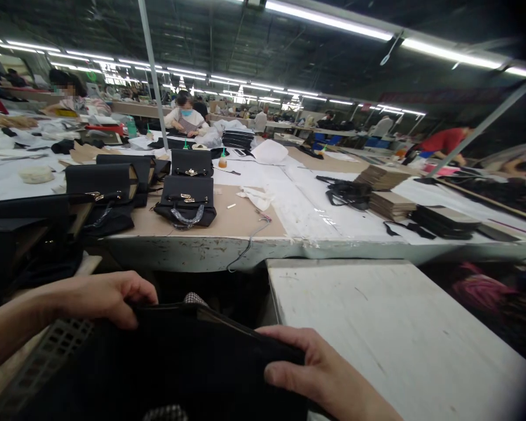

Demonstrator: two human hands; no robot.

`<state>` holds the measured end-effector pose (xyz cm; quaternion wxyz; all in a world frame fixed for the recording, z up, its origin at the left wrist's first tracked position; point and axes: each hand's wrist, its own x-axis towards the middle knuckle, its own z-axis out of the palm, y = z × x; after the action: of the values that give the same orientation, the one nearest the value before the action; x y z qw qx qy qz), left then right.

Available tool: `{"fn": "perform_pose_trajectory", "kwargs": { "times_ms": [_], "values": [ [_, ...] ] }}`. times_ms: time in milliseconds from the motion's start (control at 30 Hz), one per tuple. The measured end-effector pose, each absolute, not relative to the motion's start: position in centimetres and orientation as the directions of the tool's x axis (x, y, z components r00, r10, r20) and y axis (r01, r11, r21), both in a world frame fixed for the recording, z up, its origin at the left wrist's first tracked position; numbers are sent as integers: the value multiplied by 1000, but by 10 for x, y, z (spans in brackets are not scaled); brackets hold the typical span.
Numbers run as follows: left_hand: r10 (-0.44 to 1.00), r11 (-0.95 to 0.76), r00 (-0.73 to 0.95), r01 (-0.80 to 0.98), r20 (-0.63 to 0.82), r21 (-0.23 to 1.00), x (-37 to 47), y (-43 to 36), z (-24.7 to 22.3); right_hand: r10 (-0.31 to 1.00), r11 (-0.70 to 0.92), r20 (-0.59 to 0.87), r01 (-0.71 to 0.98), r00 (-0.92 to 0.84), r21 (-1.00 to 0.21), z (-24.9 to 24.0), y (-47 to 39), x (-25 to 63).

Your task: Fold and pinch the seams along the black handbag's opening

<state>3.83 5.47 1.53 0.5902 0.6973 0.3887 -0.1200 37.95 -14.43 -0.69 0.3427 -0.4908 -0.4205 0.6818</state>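
head shows black material [210, 356] held near a cluttered worktable [296, 204] under tube lights [329, 20]

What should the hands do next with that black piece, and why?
Perhaps lay the black piece on the white tabletop at the right: the left hand and right hand both grip its upper edge, and that tabletop is close by.

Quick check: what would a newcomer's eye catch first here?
Probably the black piece low in front, its upper edge held by the left hand and right hand. After that, the black handbags at the left of the long table, and bright tube lights overhead.
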Motion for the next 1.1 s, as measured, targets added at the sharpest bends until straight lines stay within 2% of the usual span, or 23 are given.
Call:
{"fn": "perform_pose_trajectory", "kwargs": {
  "times_ms": [100,167,267,333,500,633,733,867,1100],
  "values": [
    [310,-71,693,700,-651,711,48,49,11,875,-424,-381,-96,-299,-900,-28,-138,384],
    [359,-110,738,641,-571,759,58,43,1,879,-438,-397,-118,-266,-891,-45,-133,387],
    [377,-44,818,484,-435,874,71,38,-13,871,-461,-418,-135,-260,-877,-61,-127,393],
    [363,-23,832,457,-419,889,77,40,-17,868,-462,-412,-148,-277,-874,-64,-125,396],
    [354,-191,795,577,-492,795,90,51,-5,874,-442,-385,-156,-297,-883,-63,-121,396],
    [415,-307,765,627,-492,716,101,49,2,872,-443,-381,-165,-307,-881,-67,-124,394],
    [470,-354,753,639,-461,683,105,45,-5,868,-440,-392,-104,-306,-892,-68,-122,396],
    [482,-329,742,646,-466,688,104,46,-15,867,-385,-368,17,-336,-923,-55,-96,393],
    [492,-415,757,639,-431,648,99,50,-19,738,-343,-469,329,-485,-880,-45,-19,357]
  ]
}}
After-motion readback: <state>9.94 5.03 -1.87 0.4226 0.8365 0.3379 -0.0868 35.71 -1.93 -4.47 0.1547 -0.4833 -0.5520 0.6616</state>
